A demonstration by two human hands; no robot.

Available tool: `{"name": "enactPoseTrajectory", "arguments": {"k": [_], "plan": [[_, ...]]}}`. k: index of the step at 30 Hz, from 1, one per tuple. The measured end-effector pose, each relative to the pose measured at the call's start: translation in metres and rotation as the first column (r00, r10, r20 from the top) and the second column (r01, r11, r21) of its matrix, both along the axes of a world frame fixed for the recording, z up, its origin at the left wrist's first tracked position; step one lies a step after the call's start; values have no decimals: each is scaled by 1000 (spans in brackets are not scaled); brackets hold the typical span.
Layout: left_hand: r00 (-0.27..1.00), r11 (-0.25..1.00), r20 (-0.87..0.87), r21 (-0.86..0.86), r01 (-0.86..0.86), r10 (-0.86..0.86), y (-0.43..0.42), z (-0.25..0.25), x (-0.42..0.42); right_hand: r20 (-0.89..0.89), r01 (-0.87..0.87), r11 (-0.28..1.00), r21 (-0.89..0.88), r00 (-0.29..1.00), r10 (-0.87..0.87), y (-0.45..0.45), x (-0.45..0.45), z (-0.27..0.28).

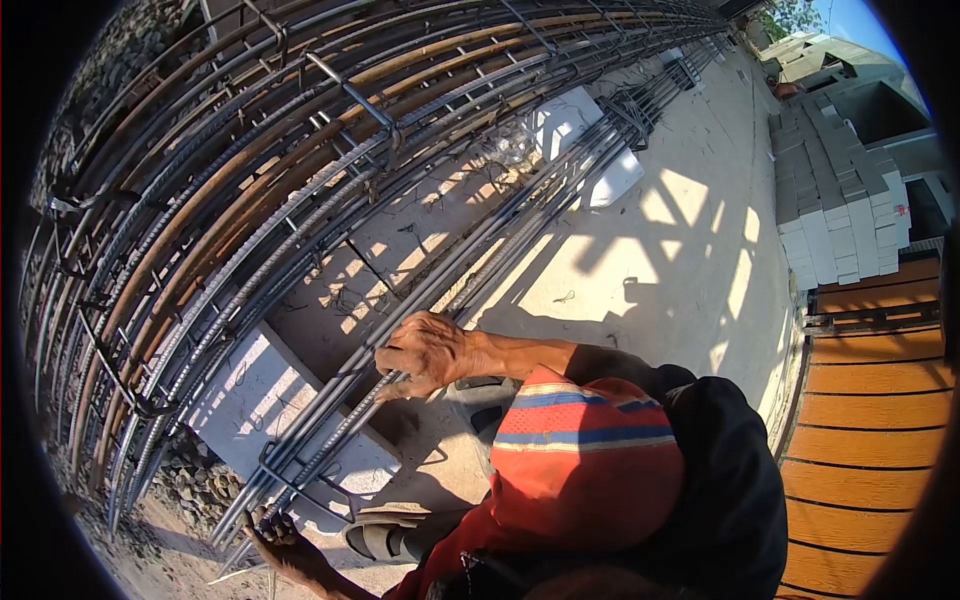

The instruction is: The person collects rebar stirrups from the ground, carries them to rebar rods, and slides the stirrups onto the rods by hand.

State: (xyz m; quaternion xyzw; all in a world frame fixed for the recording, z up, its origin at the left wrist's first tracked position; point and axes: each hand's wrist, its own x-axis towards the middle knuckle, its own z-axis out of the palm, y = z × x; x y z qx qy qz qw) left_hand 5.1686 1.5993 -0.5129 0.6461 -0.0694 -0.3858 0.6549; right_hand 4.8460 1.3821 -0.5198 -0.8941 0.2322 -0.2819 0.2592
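Note:
A narrow bundle of long steel reinforcing bars (350, 395) runs diagonally from the lower left to the upper right. My right hand (425, 350) is closed over the bars near the middle of the view. Down at the near ends, my left hand (278, 535) has its fingers curled, partly in shadow, against the bars. Between the hands, a bent steel stirrup (310, 480) sits around the bundle. Beneath the bars lies a pale block (255, 395). My red striped clothing (585, 450) and a sandal (382, 540) show close by.
A large rebar cage (250, 170) fills the upper left. More white blocks (570, 120) support the bundle farther along. Stacked grey blocks (835, 215) and orange slatted panels (865, 420) stand at the right. Gravel (205, 475) and bits of wire lie on the ground.

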Motion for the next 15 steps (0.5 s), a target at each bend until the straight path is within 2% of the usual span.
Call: {"name": "enactPoseTrajectory", "arguments": {"k": [2, 3, 5, 6, 10, 13, 15], "plan": [[992, 999, -116, -16, 49, -51, -7, 1, -11, 11, 0, 1000, 6, 1000, 0, -1, 1, -2], [987, 994, -120, 2, 106, -105, -8, 1, -20, -7, 0, 1000, 19, 1000, 0, -1, 0, -3], [992, 993, -57, 19, 116, -115, -12, -10, -36, -23, 4, 1000, 24, 1000, -4, 0, 0, -3], [975, 980, -115, -79, 181, -189, -9, -13, -36, -19, 8, 1000, 14, 1000, -8, 1, 0, -2], [975, 978, -145, 92, 185, -171, -22, 4, -50, 15, 6, 1000, -11, 1000, -6, -1, 1, 4], [982, 981, -148, 136, 138, -118, -22, 3, -50, -17, 16, 1000, 14, 1000, -15, 1, 0, 0], [983, 985, -129, 101, 142, -128, -25, 6, -57, -31, 13, 1000, 24, 999, -13, 1, 0, 0]]}}
